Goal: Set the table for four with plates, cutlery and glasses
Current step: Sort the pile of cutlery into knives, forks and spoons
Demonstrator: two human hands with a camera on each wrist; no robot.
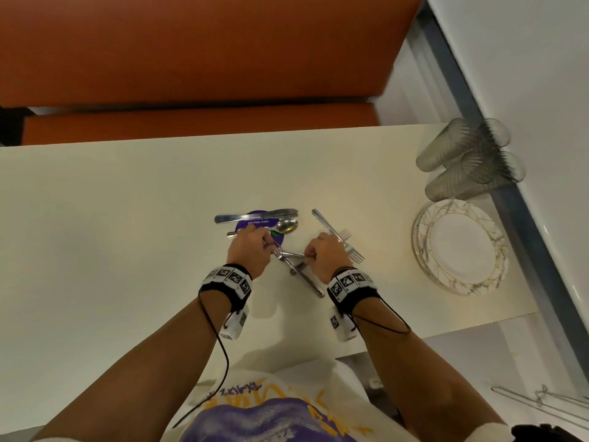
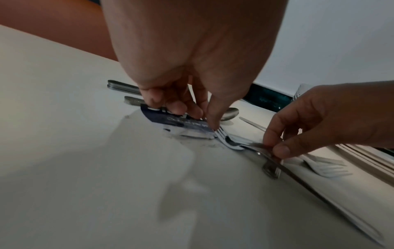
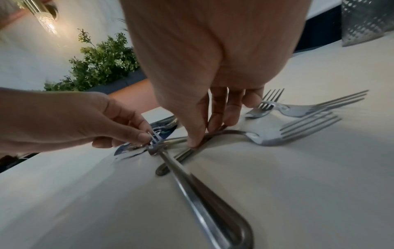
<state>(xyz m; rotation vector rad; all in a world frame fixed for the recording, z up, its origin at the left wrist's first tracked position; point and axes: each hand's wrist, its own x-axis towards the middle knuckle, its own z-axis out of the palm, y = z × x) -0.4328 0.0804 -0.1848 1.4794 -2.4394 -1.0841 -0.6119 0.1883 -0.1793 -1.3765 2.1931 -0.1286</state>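
Loose steel cutlery lies mid-table. My left hand (image 1: 270, 247) (image 2: 210, 123) pinches the tines of a fork (image 3: 200, 190) whose long handle runs back toward me. My right hand (image 1: 310, 256) (image 3: 197, 140) pinches the neck of a second fork (image 3: 275, 134) that crosses under the first. Two more forks (image 1: 352, 252) lie just right of my right hand. A knife (image 1: 255, 215) and a spoon (image 1: 285, 225) rest on a round purple card (image 1: 255, 222) beyond my left hand. A stack of white, gold-veined plates (image 1: 459, 247) and several ribbed glasses (image 1: 468, 157) stand at the table's right end.
An orange bench (image 1: 197, 59) runs along the table's far edge (image 1: 223, 135). A white wall with a dark sill (image 1: 522, 199) borders the right side behind the plates and glasses. Wide bare tabletop (image 1: 95, 234) lies to the left.
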